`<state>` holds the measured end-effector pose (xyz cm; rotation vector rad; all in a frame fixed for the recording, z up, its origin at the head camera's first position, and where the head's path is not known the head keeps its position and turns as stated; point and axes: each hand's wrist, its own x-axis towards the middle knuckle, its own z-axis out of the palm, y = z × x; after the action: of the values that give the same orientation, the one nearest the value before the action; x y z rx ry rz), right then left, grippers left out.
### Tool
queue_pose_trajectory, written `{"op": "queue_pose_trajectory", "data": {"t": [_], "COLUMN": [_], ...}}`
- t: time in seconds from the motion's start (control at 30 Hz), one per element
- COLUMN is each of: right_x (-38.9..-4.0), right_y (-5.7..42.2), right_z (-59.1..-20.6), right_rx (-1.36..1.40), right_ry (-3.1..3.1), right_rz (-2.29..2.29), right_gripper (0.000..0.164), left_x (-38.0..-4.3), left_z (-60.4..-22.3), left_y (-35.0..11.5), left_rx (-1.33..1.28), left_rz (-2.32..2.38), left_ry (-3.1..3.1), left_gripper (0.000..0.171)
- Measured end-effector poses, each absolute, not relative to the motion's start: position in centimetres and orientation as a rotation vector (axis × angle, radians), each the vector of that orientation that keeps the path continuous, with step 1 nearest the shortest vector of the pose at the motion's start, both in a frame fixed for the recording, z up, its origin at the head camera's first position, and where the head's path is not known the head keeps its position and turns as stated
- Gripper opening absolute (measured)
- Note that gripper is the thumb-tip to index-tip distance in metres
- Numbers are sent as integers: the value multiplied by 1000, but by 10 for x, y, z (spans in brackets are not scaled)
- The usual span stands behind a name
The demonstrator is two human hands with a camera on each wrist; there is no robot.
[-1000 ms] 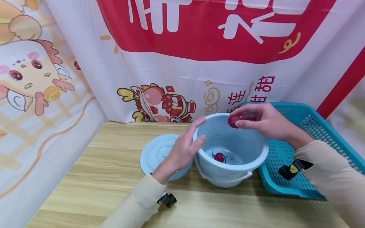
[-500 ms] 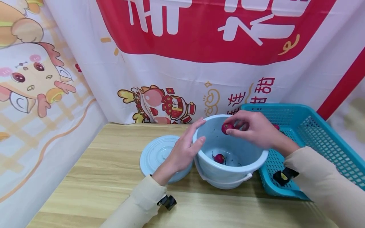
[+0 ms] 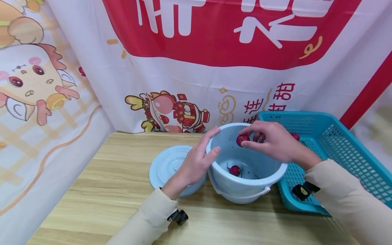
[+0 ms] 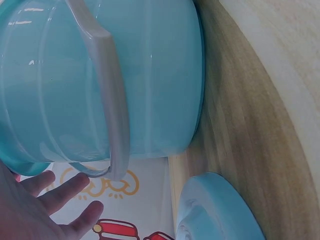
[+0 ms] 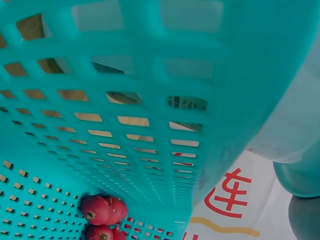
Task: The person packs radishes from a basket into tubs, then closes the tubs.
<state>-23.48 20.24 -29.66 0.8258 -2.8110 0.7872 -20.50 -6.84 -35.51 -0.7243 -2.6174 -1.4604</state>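
Observation:
My right hand [image 3: 271,139] pinches a small red radish [image 3: 242,139] between thumb and fingers, over the mouth of a light blue bucket [image 3: 239,185]. Another radish [image 3: 234,170] with a thin root lies on the bucket's floor among dark bits. At the bucket's left rim rests my left hand [image 3: 197,158], its fingers spread and extended. The left wrist view shows those fingers [image 4: 65,195] beside the bucket's side and its pale handle [image 4: 112,95]. In the right wrist view the right hand is mostly out of sight.
A round light blue lid [image 3: 166,165] lies left of the bucket on the wooden table [image 3: 101,190]. To the right stands a teal perforated basket [image 3: 288,197], with several radishes [image 5: 102,212] in it. A printed cloth [image 3: 171,75] hangs behind.
My right hand has moved left and slightly down with the radish, further over the bucket's mouth, uncovering a radish in the basket. The left hand has stayed at the rim.

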Motion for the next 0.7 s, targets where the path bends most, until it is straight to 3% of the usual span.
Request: {"op": "queue_pose_trajectory", "data": {"t": [0.23, 0.7], "right_x": [-235, -234], "right_y": [201, 201], "right_z": [-295, -297], "right_rx": [815, 848], "right_ry": [-2834, -2789], "right_rz": [755, 794], "right_gripper": [43, 30], "left_x": [-206, -206], "left_z": [-354, -356], "left_y": [-69, -69], "left_rx": [-721, -719], "left_rz": [-1467, -1472], "left_ry": [-2621, -2620], "left_gripper": [60, 60]}}
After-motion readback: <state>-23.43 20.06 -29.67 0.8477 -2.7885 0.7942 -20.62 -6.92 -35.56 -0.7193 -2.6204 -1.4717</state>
